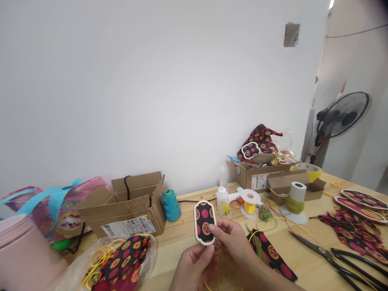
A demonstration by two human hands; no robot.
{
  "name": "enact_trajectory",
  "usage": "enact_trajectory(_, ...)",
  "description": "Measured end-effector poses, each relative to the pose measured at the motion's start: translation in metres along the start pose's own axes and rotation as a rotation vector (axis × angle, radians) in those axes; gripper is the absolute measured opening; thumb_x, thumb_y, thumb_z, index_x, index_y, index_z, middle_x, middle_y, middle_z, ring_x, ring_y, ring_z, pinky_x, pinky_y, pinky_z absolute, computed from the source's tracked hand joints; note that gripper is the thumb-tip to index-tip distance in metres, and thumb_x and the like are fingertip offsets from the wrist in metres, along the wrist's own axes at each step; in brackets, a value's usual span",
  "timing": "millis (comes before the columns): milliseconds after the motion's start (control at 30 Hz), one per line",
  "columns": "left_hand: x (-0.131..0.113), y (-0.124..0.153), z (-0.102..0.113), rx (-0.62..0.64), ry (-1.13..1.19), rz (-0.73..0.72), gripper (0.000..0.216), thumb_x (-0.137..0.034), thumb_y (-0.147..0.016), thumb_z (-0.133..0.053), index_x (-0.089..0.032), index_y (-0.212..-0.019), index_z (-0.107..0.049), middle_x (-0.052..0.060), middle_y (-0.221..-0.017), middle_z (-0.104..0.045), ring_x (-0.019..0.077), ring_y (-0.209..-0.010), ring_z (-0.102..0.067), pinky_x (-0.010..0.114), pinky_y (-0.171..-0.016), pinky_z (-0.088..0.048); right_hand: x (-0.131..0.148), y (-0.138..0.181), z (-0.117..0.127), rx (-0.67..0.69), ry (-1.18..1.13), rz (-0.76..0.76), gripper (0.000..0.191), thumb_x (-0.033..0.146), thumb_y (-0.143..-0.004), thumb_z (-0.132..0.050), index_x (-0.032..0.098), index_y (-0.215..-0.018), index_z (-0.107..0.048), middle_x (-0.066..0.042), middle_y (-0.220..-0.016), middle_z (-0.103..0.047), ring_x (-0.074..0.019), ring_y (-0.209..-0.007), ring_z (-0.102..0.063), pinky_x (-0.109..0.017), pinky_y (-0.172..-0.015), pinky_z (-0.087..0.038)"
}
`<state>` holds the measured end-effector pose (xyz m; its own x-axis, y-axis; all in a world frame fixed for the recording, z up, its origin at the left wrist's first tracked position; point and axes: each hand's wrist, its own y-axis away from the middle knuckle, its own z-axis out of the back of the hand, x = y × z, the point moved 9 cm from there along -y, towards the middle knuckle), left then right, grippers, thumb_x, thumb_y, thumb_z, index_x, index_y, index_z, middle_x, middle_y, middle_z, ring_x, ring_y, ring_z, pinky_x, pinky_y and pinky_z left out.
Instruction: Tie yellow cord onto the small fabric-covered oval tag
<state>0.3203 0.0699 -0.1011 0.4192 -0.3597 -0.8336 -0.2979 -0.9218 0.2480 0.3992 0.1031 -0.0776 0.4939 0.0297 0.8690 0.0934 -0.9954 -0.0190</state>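
Note:
A long tag [203, 219] with a pale scalloped frame and dark patterned fabric inside stands upright above the wooden table. My right hand [233, 240] pinches its lower right edge, thumb on the fabric face. Below it, my left hand [195, 264] is closed at the tag's bottom tip, thumb against fingers. Thin yellow cord [206, 283] hangs beneath the two hands; whether the left fingers grip the cord or the frame is hard to see. Right of my hands lies a strip of patterned fabric [273, 254] with green thread on it.
Black-handled scissors [323, 252] lie at the right, near fabric scraps [354, 234] and framed pieces [363, 200]. Behind stand a glue bottle [223, 202], a yellow cord spool [250, 207], a teal thread cone [171, 205] and cardboard boxes [130, 214]. A pink container [27, 250] is at left.

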Motion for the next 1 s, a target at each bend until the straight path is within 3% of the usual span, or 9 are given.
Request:
enact_trajectory(200, -0.001, 0.003, -0.004, 0.010, 0.029, 0.041, 0.029, -0.033, -0.053, -0.075, -0.012, -0.070, -0.069, 0.004, -0.062, -0.062, 0.0080, -0.053, -0.052, 0.014, -0.045, -0.033, -0.006, -0.001, 0.001, -0.026, -0.055, -0.050, 0.035, 0.038, -0.050, -0.076, 0.010, -0.065, -0.060, -0.002, -0.056, -0.061, -0.0091, -0.047, -0.053, -0.018, -0.044, -0.041)
enact_trajectory(367, -0.002, -0.001, -0.001, 0.022, -0.012, -0.017, 0.031, -0.037, -0.047, -0.077, -0.009, -0.054, -0.065, -0.002, -0.046, -0.050, 0.0043, -0.042, -0.039, 0.015, -0.039, -0.026, -0.008, -0.001, 0.003, -0.026, 0.140, -0.063, 0.041, 0.049, -0.057, -0.068, 0.011, -0.067, -0.056, 0.001, -0.046, -0.055, -0.0023, -0.032, -0.036, -0.013, -0.029, -0.020)
enact_trajectory(500, -0.003, -0.002, 0.007, -0.026, -0.017, -0.052, 0.029, -0.034, -0.051, -0.076, -0.008, -0.057, -0.065, -0.001, -0.044, -0.052, 0.0052, -0.042, -0.041, 0.016, -0.043, -0.029, -0.011, -0.003, 0.006, -0.023, 0.242, -0.065, 0.049, 0.058, -0.052, -0.064, 0.012, -0.063, -0.053, 0.006, -0.037, -0.046, -0.0014, -0.026, -0.024, -0.015, -0.027, -0.013)
enact_trajectory(567, -0.002, -0.002, 0.011, -0.054, 0.006, -0.040, 0.027, -0.032, -0.051, -0.076, -0.009, -0.060, -0.066, 0.001, -0.047, -0.056, 0.0065, -0.043, -0.045, 0.017, -0.045, -0.032, -0.012, -0.005, 0.006, -0.022, 0.270, -0.062, 0.050, 0.060, -0.052, -0.063, 0.012, -0.062, -0.052, 0.006, -0.038, -0.045, -0.0024, -0.027, -0.025, -0.017, -0.027, -0.015)
enact_trajectory(667, -0.001, -0.001, 0.019, -0.126, 0.073, -0.010, 0.025, -0.029, -0.051, -0.077, -0.010, -0.064, -0.067, 0.003, -0.053, -0.062, 0.0088, -0.049, -0.052, 0.017, -0.050, -0.038, -0.006, -0.005, 0.013, -0.084, 0.299, 0.000, 0.049, 0.058, -0.053, -0.063, 0.013, -0.070, -0.053, 0.004, -0.049, -0.049, -0.0076, -0.041, -0.041, -0.019, -0.038, -0.030)
enact_trajectory(800, -0.003, 0.000, 0.021, -0.137, 0.160, 0.006, 0.020, -0.025, -0.055, -0.076, -0.011, -0.065, -0.066, 0.005, -0.059, -0.066, 0.0097, -0.054, -0.057, 0.017, -0.054, -0.042, 0.024, 0.007, 0.014, -0.180, 0.567, 0.273, 0.031, 0.044, -0.069, -0.056, 0.016, -0.081, -0.053, 0.001, -0.060, -0.049, -0.0129, -0.057, -0.046, -0.023, -0.053, -0.036)
enact_trajectory(900, -0.004, 0.000, 0.010, -0.023, 0.211, 0.013, 0.018, -0.025, -0.057, -0.074, -0.011, -0.065, -0.066, 0.005, -0.059, -0.066, 0.0123, -0.057, -0.059, 0.019, -0.055, -0.044, 0.034, 0.024, -0.022, 0.040, 0.985, 0.456, 0.017, 0.033, -0.072, -0.055, 0.018, -0.064, -0.058, 0.001, -0.060, -0.053, -0.0118, -0.054, -0.047, -0.022, -0.050, -0.031)
enact_trajectory(1000, -0.004, 0.001, 0.008, -0.012, 0.230, 0.016, 0.017, -0.025, -0.059, -0.073, -0.012, -0.067, -0.066, 0.004, -0.058, -0.066, 0.0134, -0.055, -0.060, 0.020, -0.053, -0.044, 0.016, 0.035, -0.048, 0.294, 1.318, 0.416, 0.006, 0.027, -0.064, -0.061, 0.021, -0.064, -0.062, 0.000, -0.067, -0.063, -0.0143, -0.057, -0.054, -0.022, -0.048, -0.029)
